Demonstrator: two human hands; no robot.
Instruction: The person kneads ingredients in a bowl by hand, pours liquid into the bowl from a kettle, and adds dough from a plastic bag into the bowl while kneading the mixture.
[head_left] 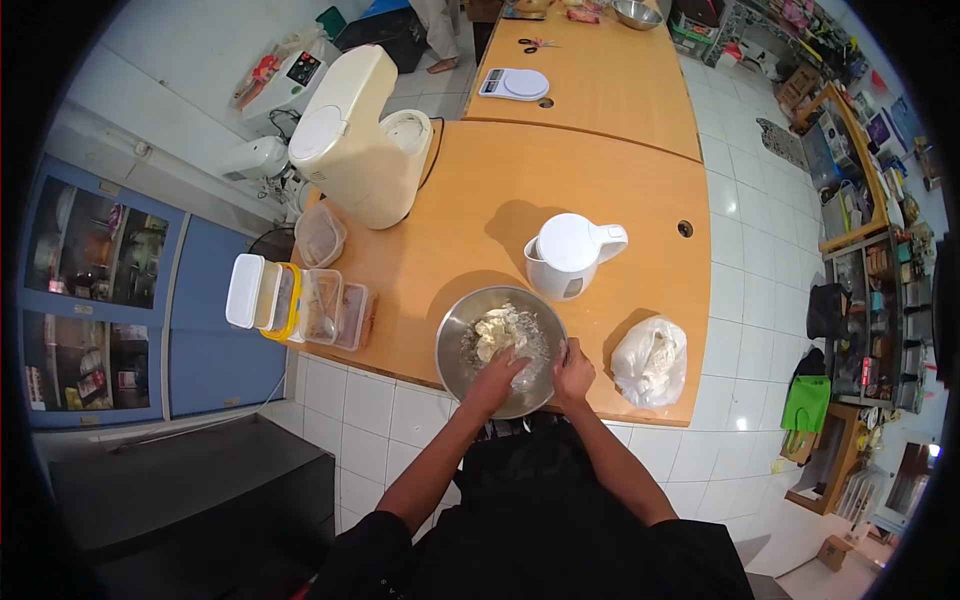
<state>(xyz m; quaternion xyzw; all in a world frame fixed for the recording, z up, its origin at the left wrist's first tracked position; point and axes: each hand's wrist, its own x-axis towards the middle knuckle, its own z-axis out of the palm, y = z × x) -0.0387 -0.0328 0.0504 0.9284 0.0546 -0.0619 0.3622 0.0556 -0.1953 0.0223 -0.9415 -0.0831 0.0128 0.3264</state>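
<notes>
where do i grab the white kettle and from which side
By its handle, likely best from the right: the white kettle stands upright with the handle jutting out to that side, away from the metal bowl. The right hand, at the bowl, seems better placed.

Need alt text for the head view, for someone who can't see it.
A person's left hand reaches into a metal bowl of pale mixture; the right hand holds its rim. Around the bowl on the wooden table are a white kettle, a plastic bag to the right and plastic containers to the left.
</notes>
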